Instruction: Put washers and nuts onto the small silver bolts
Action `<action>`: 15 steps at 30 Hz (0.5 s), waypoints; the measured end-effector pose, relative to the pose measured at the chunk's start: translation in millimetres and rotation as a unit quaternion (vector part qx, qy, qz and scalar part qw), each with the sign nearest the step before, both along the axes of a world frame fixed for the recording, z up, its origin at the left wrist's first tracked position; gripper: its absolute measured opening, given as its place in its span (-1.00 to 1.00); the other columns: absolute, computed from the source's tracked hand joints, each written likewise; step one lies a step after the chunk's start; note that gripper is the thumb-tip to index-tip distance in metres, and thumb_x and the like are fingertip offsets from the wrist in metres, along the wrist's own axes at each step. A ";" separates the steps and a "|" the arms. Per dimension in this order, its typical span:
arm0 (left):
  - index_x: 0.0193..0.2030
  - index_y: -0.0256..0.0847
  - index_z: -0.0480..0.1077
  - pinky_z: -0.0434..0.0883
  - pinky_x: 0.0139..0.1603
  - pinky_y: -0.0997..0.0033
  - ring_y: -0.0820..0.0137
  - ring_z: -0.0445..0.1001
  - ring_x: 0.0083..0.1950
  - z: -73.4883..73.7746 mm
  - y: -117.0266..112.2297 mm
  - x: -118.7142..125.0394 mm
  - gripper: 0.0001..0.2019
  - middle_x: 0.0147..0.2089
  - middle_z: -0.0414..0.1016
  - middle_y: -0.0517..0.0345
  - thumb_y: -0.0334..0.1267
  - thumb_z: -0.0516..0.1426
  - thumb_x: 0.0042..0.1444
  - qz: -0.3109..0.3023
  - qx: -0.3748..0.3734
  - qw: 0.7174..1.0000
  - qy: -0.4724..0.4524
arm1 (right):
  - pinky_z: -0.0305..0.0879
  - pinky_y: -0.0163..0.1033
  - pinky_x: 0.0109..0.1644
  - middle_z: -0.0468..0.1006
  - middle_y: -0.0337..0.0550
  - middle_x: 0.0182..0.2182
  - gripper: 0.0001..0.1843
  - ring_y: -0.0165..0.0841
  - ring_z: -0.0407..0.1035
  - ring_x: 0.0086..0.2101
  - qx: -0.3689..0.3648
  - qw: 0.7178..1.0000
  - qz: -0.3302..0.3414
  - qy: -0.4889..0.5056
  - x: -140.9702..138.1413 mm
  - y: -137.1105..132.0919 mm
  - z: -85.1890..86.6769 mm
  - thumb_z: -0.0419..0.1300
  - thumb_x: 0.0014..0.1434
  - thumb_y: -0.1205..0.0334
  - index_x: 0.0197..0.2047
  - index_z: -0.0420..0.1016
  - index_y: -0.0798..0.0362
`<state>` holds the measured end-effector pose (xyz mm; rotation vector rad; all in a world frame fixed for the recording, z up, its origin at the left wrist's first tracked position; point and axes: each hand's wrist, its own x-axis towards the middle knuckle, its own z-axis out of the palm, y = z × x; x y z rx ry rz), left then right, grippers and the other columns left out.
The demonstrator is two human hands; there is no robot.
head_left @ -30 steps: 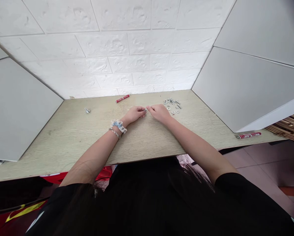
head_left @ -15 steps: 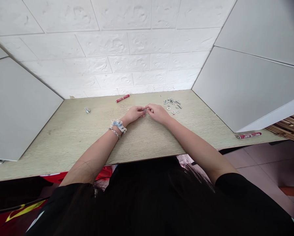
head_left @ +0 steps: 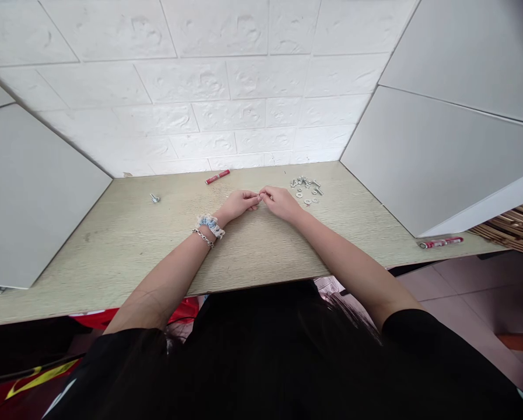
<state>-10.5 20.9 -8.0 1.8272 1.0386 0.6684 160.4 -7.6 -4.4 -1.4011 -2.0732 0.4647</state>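
My left hand [head_left: 241,204] and my right hand [head_left: 279,202] meet over the middle of the table. Their fingertips are pinched together, touching or nearly so. Between them is a small metal fastener [head_left: 259,198], mostly covered by the fingers, so its exact kind is hard to make out. To the right of my right hand lies a loose group of bolts [head_left: 304,181], nuts and flat washers [head_left: 307,202]. Well left of my left hand, a single bolt [head_left: 155,198] with pieces on its shank lies on the tabletop.
The wooden table [head_left: 125,251] runs up to a white brick-patterned wall [head_left: 209,116]. A red marker-like tube [head_left: 218,177] lies near the wall, and another red tube [head_left: 440,242] is by the right front edge. Grey panels [head_left: 454,157] flank both sides, with a woven item [head_left: 513,224] at right.
Both hands stay in the same place, fingers still pinched together. The finger positions have shifted slightly, and the metal between them shows less than before.
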 end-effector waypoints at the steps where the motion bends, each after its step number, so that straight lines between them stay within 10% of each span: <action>1: -0.34 -0.29 0.48 0.35 -0.24 0.43 0.47 0.40 -0.35 0.6 -0.4 0.1 -0.68 -0.43 0.46 0.12 -0.02 0.15 0.01 0.001 -0.003 1.000 -0.003 | 0.12 -0.31 -0.26 0.53 -0.16 -0.30 -0.73 -0.39 0.32 -0.32 0.001 1.000 0.003 0.003 0.0 0.0 -0.5 -0.05 0.21 0.24 -0.19 0.46 0.07; 15: -0.41 -0.32 0.49 0.40 -0.14 0.41 0.47 0.44 -0.31 4.7 -3.5 3.8 -0.69 -0.36 0.53 0.06 -0.04 0.18 0.02 0.045 -0.086 0.994 -0.048 | 0.13 -0.31 -0.22 0.52 -0.17 -0.25 -0.72 -0.40 0.32 -0.30 0.026 0.998 0.059 -0.005 -2.4 1.7 -4.6 -0.05 0.21 0.30 -0.13 0.45 0.05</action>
